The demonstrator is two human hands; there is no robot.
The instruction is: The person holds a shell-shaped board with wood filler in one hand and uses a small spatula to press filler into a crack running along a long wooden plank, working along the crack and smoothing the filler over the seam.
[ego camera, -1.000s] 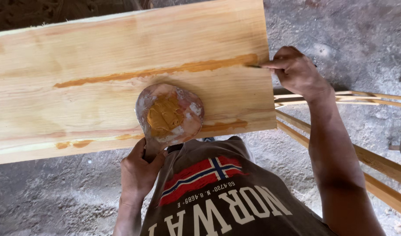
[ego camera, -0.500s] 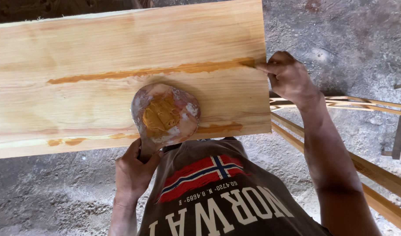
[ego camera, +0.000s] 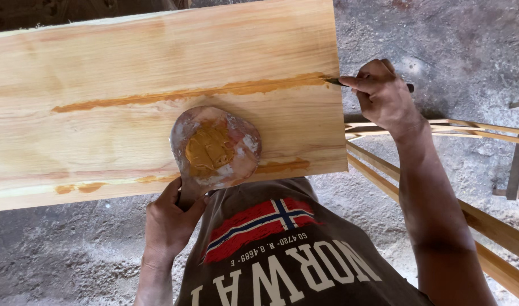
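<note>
Since a moment ago my right hand (ego camera: 381,96) has slid its thin tool (ego camera: 334,81) to the board's (ego camera: 129,68) right edge, fingers pinched around it at the end of the orange filler line (ego camera: 191,93). My left hand (ego camera: 171,218) grips the handle of the round filler-smeared palette (ego camera: 215,148) resting near the board's front edge.

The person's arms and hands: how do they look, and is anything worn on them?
Both arms are bare along all that shows, with no sleeve visible. The left hand and the right hand wear no gloves, and no ring, watch or bracelet is visible. Below them shows a grey-brown T-shirt with a red, white and blue flag print and white lettering.
</note>
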